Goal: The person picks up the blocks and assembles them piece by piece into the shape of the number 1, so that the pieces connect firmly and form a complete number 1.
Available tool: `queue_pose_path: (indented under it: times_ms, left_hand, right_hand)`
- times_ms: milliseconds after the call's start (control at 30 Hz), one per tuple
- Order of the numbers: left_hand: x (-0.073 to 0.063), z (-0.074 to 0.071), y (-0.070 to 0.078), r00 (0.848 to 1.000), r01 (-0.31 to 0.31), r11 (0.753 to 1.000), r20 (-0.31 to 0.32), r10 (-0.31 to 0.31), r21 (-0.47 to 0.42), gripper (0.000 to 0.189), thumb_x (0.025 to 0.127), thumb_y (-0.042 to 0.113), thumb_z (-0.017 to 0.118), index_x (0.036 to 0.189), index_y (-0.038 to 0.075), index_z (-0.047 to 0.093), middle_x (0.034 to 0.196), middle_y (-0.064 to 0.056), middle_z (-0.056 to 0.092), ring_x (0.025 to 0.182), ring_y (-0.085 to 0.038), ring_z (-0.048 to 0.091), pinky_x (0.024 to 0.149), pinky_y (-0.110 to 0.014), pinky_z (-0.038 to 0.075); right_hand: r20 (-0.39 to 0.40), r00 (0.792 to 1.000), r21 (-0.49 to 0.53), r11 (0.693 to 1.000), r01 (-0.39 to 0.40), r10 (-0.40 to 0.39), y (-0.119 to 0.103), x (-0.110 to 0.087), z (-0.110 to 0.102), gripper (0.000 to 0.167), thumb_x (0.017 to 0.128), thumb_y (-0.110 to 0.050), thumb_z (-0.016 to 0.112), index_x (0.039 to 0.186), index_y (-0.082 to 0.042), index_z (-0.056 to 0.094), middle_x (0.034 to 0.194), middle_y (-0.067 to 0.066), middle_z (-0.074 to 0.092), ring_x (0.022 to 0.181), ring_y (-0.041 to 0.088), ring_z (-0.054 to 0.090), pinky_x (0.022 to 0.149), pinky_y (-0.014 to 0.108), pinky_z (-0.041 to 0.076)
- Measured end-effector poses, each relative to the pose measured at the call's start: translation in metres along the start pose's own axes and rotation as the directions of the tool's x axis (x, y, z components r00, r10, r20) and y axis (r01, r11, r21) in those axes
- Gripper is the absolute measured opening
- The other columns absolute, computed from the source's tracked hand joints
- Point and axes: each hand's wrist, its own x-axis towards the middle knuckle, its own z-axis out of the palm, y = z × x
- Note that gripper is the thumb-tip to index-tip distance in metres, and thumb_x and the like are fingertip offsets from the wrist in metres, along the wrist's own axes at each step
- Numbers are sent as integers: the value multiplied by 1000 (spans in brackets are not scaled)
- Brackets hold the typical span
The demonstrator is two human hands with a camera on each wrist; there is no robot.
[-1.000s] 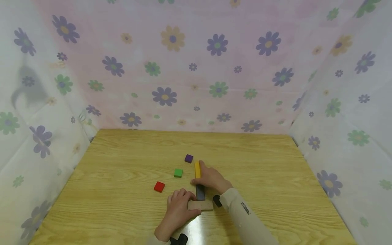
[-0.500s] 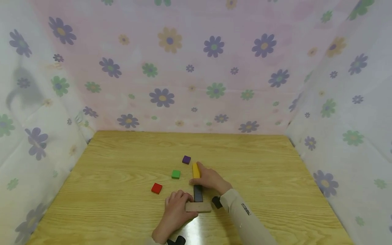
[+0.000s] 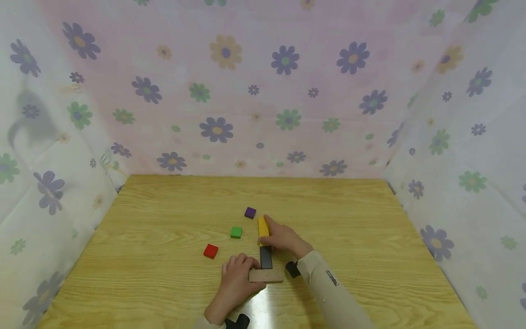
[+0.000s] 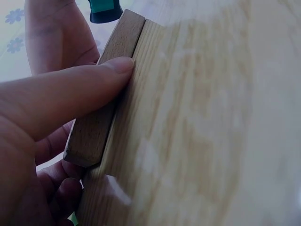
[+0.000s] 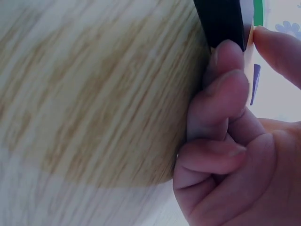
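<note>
My left hand (image 3: 238,281) holds the left part of a plain wooden block (image 3: 271,275) lying crosswise on the table. In the left wrist view, the thumb presses one long face of that wooden block (image 4: 87,139), with other fingers behind it. Directly beyond it a black block (image 3: 265,257) lies lengthwise, its near end against the wooden one. A yellow block (image 3: 263,227) continues the line at the black block's far end. My right hand (image 3: 285,238) grips the yellow block. In the right wrist view, curled fingers lie beside the black block (image 5: 223,21); the yellow block is mostly hidden there.
Left of the line of blocks lie a red block (image 3: 211,251), a green block (image 3: 236,232) and a purple block (image 3: 250,212), spaced apart on a diagonal. Flower-patterned cloth (image 3: 259,109) walls off the back and both sides of the wooden table (image 3: 349,214).
The head view has shifted slightly. My right thumb has moved a little farther up along the yellow block, showing more of the black block. My left hand keeps its hold on the wooden block.
</note>
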Motion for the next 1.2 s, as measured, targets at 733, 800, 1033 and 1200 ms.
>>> queue_pose_path:
  times_ms: [733, 800, 1033, 1200]
  left_hand:
    - [-2, -1, -2, 1000, -30, 999, -8, 30, -10, 39, 63, 45, 75, 91, 25, 56, 85, 10, 41, 79, -12, 32, 70, -38, 23]
    - [-2, -1, -2, 999, -34, 999, -11, 34, -11, 39, 63, 45, 74, 91, 24, 56, 86, 10, 41, 79, -13, 33, 70, -38, 23]
    - [-2, 0, -2, 999, -35, 999, -13, 35, -9, 38, 64, 47, 74, 91, 26, 56, 86, 11, 41, 79, -12, 32, 70, -37, 23]
    - [-2, 0, -2, 1000, -27, 1000, -7, 27, -12, 38, 64, 47, 73, 91, 26, 56, 86, 11, 40, 79, -12, 32, 69, -37, 23]
  right_hand:
    - [22, 1000, 76, 997, 18, -20, 4, -1, -1, 78, 86, -41, 54, 143, -11, 11, 59, 1, 55, 51, 15, 51, 56, 30, 39]
    - [23, 1000, 85, 996, 17, -19, 4, 0, -2, 76, 86, -41, 54, 143, -13, 13, 59, 1, 56, 51, 15, 51, 56, 30, 39]
    - [25, 999, 95, 995, 30, -32, 1, -3, -4, 71, 88, -39, 52, 143, -13, 16, 59, 2, 56, 51, 15, 51, 54, 29, 38]
    - [23, 999, 110, 993, 45, -47, 1, -4, -4, 70, 88, -38, 52, 143, -13, 16, 60, 3, 57, 51, 15, 51, 53, 29, 39]
